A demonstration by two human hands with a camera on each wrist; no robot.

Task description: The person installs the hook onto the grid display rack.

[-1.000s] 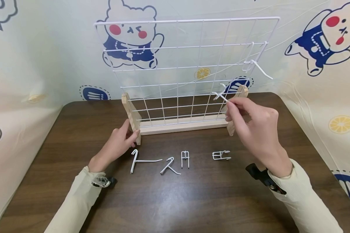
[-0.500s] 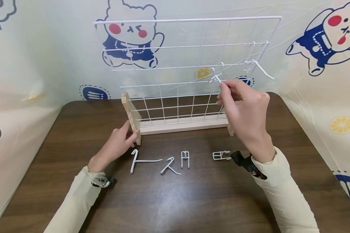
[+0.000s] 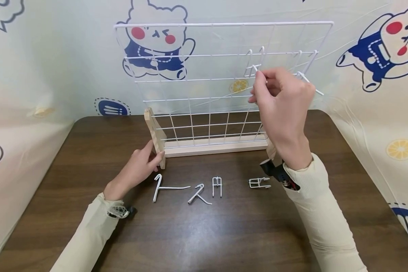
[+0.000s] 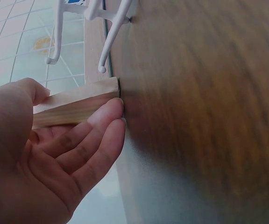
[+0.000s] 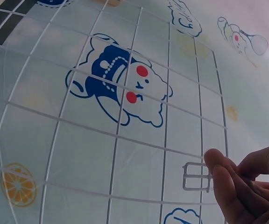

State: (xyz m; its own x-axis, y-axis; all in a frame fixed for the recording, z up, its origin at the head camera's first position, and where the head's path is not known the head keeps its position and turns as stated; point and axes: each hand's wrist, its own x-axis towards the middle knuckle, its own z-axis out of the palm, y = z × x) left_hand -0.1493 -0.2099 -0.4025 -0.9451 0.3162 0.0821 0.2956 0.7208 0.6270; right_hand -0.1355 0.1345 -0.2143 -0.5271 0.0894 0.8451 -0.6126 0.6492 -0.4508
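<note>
A white wire grid rack (image 3: 224, 24) stands on a wooden base, tilted backward. My left hand (image 3: 137, 170) holds the rack's left wooden foot (image 3: 155, 138) between thumb and fingers, low by the table; the left wrist view shows this grip on the foot (image 4: 83, 106). High at the grid's right part, my right hand (image 3: 283, 102) pinches the prong of a white wire hook (image 3: 254, 67). Its two bent tops are at the second bar from the top; whether they bear on it is unclear. The right wrist view shows the hook's frame (image 5: 185, 177) against the grid, beside my fingertips.
Another hook (image 3: 311, 85) hangs on the grid to the right, partly behind my right hand. Several loose white hooks lie on the brown table (image 3: 176, 234): a long one (image 3: 170, 187), a shorter one (image 3: 198, 194), and double-pronged ones (image 3: 217, 182). A printed cloth (image 3: 71, 56) hangs behind.
My right hand has carried the hook up and slightly left, from the grid's lower right to its second bar from the top. The left hand has stayed on the wooden foot.
</note>
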